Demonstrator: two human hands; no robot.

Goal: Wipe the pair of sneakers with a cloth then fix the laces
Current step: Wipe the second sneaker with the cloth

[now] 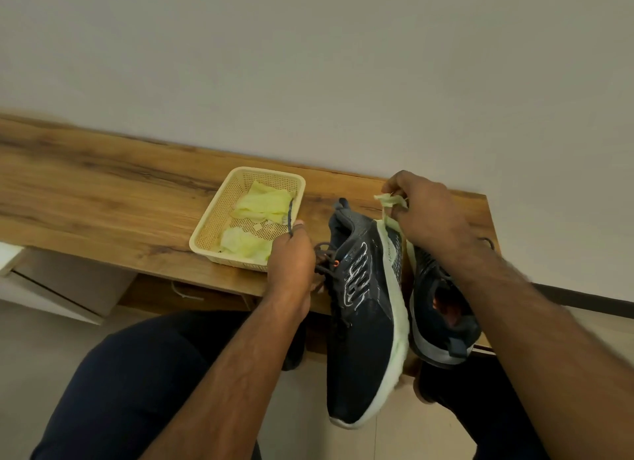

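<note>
A dark sneaker with a pale sole lies tilted on its side across the wooden table's front edge, toe toward me. My left hand grips it at the lace area and pinches a dark lace end that sticks upward. My right hand pinches a small yellow-green cloth against the heel end of that sneaker's sole. The second dark sneaker sits to the right, partly hidden under my right forearm.
A cream plastic basket on the wooden table holds several yellow-green cloths. A plain wall rises behind the table. My dark-trousered legs sit below, and a white cabinet stands at the lower left.
</note>
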